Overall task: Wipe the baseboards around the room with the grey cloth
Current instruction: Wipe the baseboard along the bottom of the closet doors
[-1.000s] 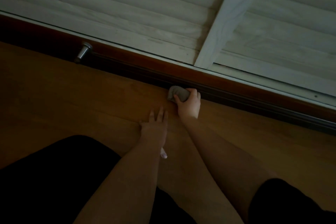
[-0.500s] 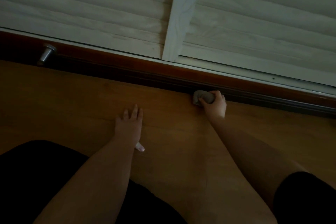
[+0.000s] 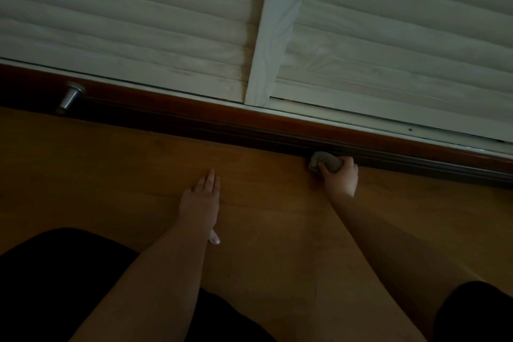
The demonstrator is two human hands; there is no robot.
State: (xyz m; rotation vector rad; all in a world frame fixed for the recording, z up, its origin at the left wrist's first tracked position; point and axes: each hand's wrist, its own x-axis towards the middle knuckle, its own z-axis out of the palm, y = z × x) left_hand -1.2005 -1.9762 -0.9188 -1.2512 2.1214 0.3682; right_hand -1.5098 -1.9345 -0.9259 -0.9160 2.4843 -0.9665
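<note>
My right hand (image 3: 341, 177) holds the bunched grey cloth (image 3: 324, 161), fingers curled round it, pressed against the dark brown wooden baseboard (image 3: 249, 130). My left hand (image 3: 200, 198) lies flat on the orange-brown wooden floor (image 3: 111, 164), fingers straight and together.

Your forearms are bare from wrist to elbow, with no sleeve, watch or band showing on either. Your left hand (image 3: 200, 200) has a pale, glossy thumbnail that catches the dim light; your right hand (image 3: 341, 178) shows no ring or glove. Dark, near-black clothing (image 3: 55, 286) covers your lap at the lower left, and more of it shows at the lower right corner
</note>
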